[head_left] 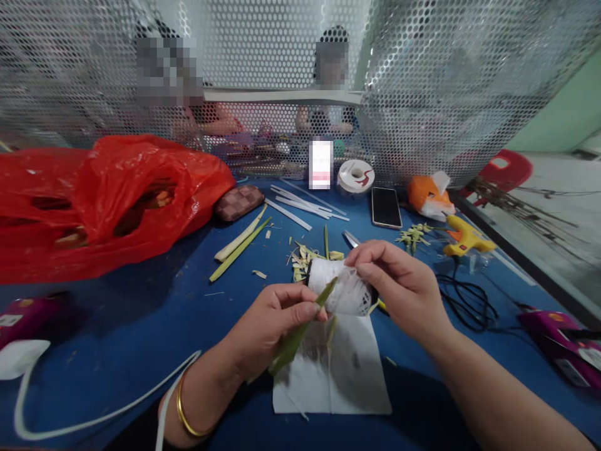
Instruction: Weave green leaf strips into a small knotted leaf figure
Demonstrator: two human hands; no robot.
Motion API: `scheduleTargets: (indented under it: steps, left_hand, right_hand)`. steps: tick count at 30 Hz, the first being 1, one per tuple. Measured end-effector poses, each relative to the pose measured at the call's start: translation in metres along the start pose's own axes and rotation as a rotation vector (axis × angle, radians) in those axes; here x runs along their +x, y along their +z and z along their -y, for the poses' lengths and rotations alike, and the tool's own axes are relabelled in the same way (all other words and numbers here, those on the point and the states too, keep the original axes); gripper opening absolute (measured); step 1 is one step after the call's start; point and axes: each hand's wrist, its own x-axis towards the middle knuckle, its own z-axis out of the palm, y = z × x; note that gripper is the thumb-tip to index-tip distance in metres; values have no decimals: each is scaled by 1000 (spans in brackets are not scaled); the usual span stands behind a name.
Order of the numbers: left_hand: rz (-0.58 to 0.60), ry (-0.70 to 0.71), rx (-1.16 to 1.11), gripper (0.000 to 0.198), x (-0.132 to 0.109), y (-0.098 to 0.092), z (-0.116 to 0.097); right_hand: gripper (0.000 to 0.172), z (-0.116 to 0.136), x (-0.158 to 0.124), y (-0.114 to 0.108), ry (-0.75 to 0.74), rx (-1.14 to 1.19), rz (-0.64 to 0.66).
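Note:
My left hand (286, 310) pinches a long green leaf strip (293, 341) between thumb and fingers, its tip pointing up and to the right. Just beyond it lies a white spool of thread (340, 288) on its side. At the spool's upper right, my right hand (394, 285) is closed in a pinch on fine white thread (350, 272). Under both hands is a white paper sheet (331, 388). Leaf scraps (303, 260) are heaped behind the spool, and scissors (351, 239) are partly hidden by my right hand.
A red plastic bag (107, 207) bulges at the left. Leaf stalks (241, 241), white strips (305, 205), a ribbon roll (355, 175) and a phone (385, 207) lie farther back. On the right are a yellow glue gun (467, 237) and black cable (469, 304). Perforated mesh (282, 50) stands behind, people beyond.

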Motion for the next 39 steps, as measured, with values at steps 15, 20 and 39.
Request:
scheduleTargets:
  steps: [15,20,39]
  left_hand:
    - [-32,258,280,17,1,-2,-5]
    - [-121,482,676,15,-4,1,-15]
    - [-63,812,1188,17,-4,0,-15]
  right_hand:
    - [9,7,0,-8,45,1,-119]
    - [13,12,3,-16,-44,-278,-138]
    - [30,6,13,-21,402,292,-28]
